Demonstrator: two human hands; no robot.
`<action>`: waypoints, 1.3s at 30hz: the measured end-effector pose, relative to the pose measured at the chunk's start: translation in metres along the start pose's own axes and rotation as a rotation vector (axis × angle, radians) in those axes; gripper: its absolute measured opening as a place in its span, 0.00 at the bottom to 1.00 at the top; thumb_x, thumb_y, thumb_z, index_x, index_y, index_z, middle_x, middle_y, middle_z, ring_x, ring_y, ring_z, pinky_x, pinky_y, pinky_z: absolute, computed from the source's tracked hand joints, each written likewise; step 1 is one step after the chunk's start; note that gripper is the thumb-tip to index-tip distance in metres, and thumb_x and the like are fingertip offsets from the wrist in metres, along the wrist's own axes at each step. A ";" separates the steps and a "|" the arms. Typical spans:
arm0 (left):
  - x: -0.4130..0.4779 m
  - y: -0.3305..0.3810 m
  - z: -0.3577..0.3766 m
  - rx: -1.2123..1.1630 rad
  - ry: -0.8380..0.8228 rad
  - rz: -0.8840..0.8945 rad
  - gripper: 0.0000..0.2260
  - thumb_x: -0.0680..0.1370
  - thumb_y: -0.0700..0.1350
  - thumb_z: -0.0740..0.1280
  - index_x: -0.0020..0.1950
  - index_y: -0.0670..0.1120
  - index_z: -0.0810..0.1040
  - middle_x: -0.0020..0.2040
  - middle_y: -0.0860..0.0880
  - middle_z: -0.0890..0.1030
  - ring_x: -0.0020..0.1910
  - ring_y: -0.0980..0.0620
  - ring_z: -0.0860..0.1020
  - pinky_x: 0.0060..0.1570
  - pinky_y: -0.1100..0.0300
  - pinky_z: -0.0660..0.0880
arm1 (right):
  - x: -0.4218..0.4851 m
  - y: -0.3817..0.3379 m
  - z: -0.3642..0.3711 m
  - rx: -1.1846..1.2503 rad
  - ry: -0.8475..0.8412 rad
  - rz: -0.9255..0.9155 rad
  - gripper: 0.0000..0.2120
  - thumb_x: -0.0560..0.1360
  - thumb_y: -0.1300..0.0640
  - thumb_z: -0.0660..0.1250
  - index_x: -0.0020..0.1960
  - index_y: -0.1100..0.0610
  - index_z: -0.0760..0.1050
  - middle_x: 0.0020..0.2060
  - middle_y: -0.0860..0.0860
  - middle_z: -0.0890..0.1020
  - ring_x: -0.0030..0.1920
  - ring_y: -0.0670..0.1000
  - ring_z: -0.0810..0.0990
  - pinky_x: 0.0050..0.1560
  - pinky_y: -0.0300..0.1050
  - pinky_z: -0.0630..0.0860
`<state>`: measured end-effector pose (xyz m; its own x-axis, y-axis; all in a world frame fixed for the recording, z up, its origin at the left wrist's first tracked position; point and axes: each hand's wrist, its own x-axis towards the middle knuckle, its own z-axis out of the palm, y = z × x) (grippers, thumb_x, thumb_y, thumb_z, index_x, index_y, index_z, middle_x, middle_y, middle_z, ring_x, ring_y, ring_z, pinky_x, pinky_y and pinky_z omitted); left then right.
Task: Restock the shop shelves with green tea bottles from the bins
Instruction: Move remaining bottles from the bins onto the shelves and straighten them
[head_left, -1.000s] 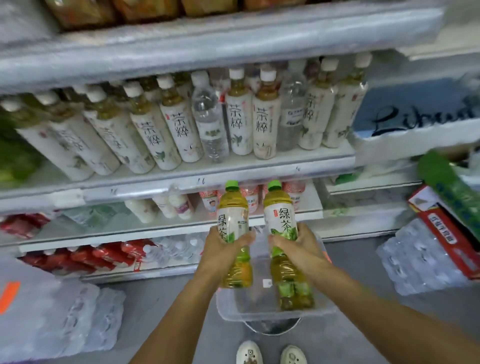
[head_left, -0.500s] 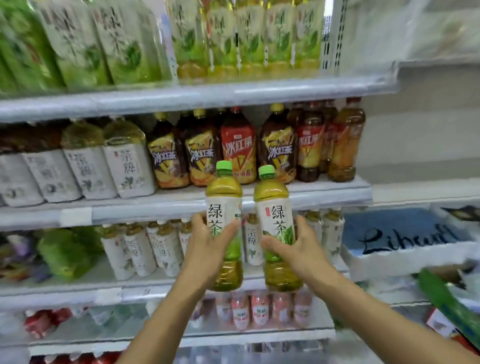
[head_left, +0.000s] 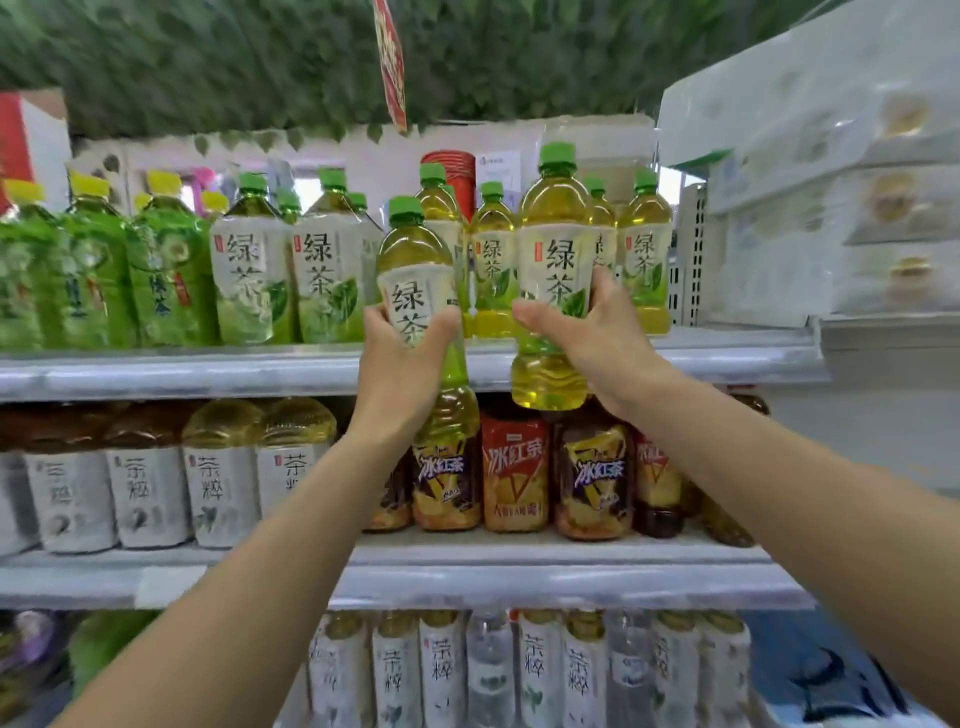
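both hands up at the top shelf (head_left: 208, 366). l hand (head_left: 402, 358) wraps the middle of one green tea bottle (head_left: 415, 270), thumb n fingers curled round either side of the label. r hand (head_left: 587, 332) clamps a second green tea bottle (head_left: 553, 234) the same way. both bottles upright, caps up, in the air just in front of the stocked green tea row (head_left: 491, 260). key bit: both bases hang below the shelf lip, r one higher, so prob r goes first: lift, then push fwd. free slot behind? can't tell.
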<state>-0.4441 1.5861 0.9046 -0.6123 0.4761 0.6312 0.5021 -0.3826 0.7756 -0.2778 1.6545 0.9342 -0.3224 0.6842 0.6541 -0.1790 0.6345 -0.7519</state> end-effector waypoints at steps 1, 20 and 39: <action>0.012 0.001 0.004 -0.008 0.002 -0.011 0.22 0.75 0.58 0.70 0.61 0.49 0.67 0.48 0.56 0.75 0.45 0.60 0.75 0.37 0.61 0.67 | 0.015 -0.002 0.004 0.000 0.022 -0.011 0.28 0.71 0.56 0.77 0.66 0.56 0.69 0.56 0.50 0.81 0.57 0.49 0.80 0.57 0.44 0.77; 0.073 -0.031 0.013 -0.106 0.028 -0.154 0.29 0.71 0.63 0.70 0.63 0.48 0.69 0.52 0.51 0.79 0.50 0.51 0.78 0.45 0.54 0.74 | 0.139 0.047 0.059 -0.047 0.047 0.162 0.29 0.70 0.55 0.78 0.64 0.55 0.66 0.53 0.51 0.79 0.53 0.51 0.77 0.50 0.46 0.71; 0.046 0.006 0.014 -0.373 -0.120 0.051 0.28 0.78 0.57 0.68 0.74 0.50 0.63 0.66 0.50 0.78 0.61 0.56 0.80 0.54 0.60 0.80 | 0.030 0.004 0.042 -0.545 -0.413 -0.149 0.24 0.70 0.47 0.77 0.60 0.54 0.75 0.51 0.46 0.83 0.51 0.47 0.82 0.54 0.46 0.79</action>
<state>-0.4606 1.6170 0.9380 -0.5058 0.5298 0.6808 0.2600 -0.6589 0.7059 -0.3275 1.6626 0.9473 -0.6769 0.4519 0.5810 0.2079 0.8746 -0.4380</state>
